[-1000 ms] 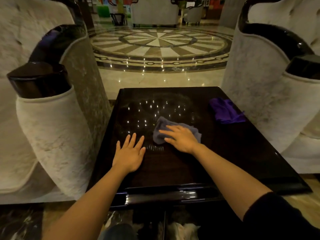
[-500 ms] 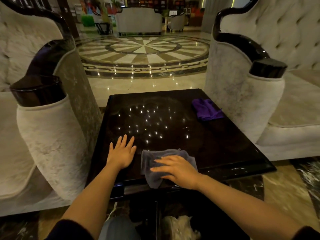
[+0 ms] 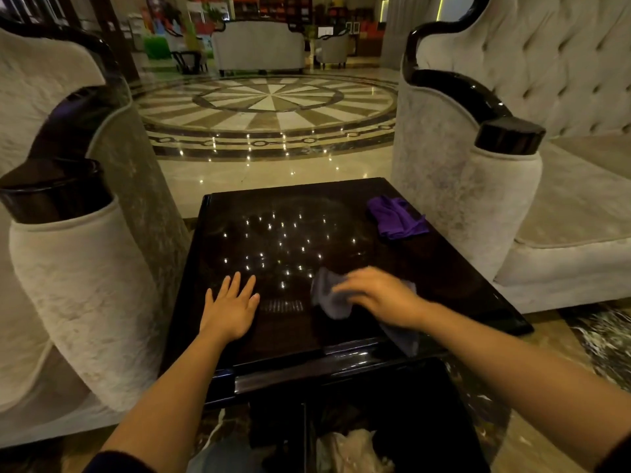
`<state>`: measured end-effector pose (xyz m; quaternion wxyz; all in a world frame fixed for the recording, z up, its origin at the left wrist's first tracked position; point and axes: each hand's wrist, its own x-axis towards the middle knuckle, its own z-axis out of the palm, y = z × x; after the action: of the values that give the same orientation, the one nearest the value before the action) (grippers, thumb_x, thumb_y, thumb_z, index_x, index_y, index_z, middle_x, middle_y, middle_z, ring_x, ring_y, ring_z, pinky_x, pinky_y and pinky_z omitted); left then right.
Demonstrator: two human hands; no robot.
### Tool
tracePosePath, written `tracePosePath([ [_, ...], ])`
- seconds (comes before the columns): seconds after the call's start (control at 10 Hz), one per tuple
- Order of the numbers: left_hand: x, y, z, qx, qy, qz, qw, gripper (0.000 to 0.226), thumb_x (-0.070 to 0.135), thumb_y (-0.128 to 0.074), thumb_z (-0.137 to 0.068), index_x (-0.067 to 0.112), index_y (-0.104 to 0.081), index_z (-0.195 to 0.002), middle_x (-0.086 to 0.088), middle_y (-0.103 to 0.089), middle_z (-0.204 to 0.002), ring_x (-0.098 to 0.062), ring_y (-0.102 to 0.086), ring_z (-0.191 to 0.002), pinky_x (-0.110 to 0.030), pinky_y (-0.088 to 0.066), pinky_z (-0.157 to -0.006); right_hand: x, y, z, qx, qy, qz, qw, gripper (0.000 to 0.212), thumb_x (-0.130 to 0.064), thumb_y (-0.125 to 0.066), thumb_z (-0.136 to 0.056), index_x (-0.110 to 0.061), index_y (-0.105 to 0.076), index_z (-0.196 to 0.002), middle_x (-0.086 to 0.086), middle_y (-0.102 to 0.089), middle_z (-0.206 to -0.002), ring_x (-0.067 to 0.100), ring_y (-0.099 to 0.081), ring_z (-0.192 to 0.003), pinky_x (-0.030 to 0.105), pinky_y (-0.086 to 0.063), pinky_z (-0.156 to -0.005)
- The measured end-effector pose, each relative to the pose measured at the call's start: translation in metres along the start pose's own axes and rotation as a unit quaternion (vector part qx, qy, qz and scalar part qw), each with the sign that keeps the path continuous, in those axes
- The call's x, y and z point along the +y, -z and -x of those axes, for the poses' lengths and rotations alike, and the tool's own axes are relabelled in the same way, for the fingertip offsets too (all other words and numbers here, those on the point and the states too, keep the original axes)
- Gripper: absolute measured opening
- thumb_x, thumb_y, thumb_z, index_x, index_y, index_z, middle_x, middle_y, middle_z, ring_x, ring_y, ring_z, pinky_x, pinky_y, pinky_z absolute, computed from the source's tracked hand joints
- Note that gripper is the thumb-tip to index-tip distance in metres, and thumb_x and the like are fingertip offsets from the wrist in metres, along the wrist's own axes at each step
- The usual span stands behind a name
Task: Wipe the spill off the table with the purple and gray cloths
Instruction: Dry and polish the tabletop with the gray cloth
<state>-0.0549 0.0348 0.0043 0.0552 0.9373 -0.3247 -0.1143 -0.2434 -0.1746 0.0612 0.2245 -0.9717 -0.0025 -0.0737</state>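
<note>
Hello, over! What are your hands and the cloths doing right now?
Right hand on gray cloth, wiping. Left hand flat on table. Purple cloth lies unused, far right corner. Nothing in the way.

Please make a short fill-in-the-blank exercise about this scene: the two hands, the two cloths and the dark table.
1. The right hand presses on the ____ cloth.
2. The left hand lies flat and empty on the ____.
3. The purple cloth lies near the table's far ____ corner, and no hand touches it.
4. A pale armchair stands on each ____ of the table.

Missing words: gray; table; right; side
</note>
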Motion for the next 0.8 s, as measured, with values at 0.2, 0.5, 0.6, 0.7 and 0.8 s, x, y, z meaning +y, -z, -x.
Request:
tracePosePath([
  [0.2, -0.004, -0.004, -0.007, 0.004, -0.002, -0.005, 1.0, 0.053, 0.043, -0.013, -0.097, 0.028, 0.002, -0.145, -0.004, 0.008, -0.157, -0.021, 0.011, -0.144, -0.048, 0.002, -0.116, 0.067, 0.024, -0.055, 0.068, -0.14, 0.12, 0.981, 0.036, -0.021, -0.043, -0.094, -0.022, -0.047, -0.13, 0.014, -0.051, -0.132, 0.036, -0.047, -0.115, 0.047, -0.041, -0.094],
  [0.5, -0.008, -0.01, -0.013, 0.02, 0.001, -0.006, 1.0, 0.053, 0.045, -0.013, -0.096, 0.031, 0.003, -0.145, -0.001, 0.009, -0.157, -0.018, 0.012, -0.143, -0.046, 0.004, -0.116, 0.113, 0.002, -0.071, -0.048, -0.302, 0.106, 0.946, 0.068, -0.064, -0.032, -0.085, -0.036, -0.007, -0.142, 0.005, -0.007, -0.157, 0.03, -0.01, -0.143, 0.045, -0.01, -0.116],
  [0.6, -0.007, -0.011, -0.012, 0.021, 0.003, -0.013, 1.0, 0.053, 0.045, -0.012, -0.096, 0.03, 0.004, -0.144, -0.001, 0.01, -0.157, -0.018, 0.012, -0.143, -0.046, 0.003, -0.116, 0.112, -0.003, -0.069, -0.03, -0.304, 0.112, 0.946, 0.056, -0.056, -0.029, -0.09, -0.037, -0.015, -0.141, 0.005, -0.013, -0.156, 0.03, -0.014, -0.142, 0.045, -0.011, -0.116],
  [0.7, -0.004, -0.009, -0.007, 0.017, 0.003, -0.012, 1.0, 0.053, 0.044, -0.013, -0.096, 0.03, 0.003, -0.145, -0.001, 0.009, -0.157, -0.019, 0.011, -0.144, -0.046, 0.002, -0.116, 0.106, -0.01, -0.054, -0.037, -0.277, 0.107, 0.954, 0.05, -0.05, -0.032, -0.092, -0.039, -0.021, -0.14, 0.004, -0.018, -0.155, 0.027, -0.016, -0.141, 0.043, -0.013, -0.116],
  [0.8, -0.003, -0.006, -0.005, 0.017, 0.002, -0.007, 1.0, 0.052, 0.043, -0.014, -0.097, 0.029, 0.002, -0.145, -0.002, 0.008, -0.157, -0.019, 0.01, -0.144, -0.047, 0.001, -0.116, 0.094, -0.015, -0.04, -0.039, -0.25, 0.092, 0.963, 0.05, -0.045, -0.038, -0.092, -0.041, -0.022, -0.139, 0.003, -0.019, -0.155, 0.026, -0.017, -0.141, 0.042, -0.013, -0.115],
])
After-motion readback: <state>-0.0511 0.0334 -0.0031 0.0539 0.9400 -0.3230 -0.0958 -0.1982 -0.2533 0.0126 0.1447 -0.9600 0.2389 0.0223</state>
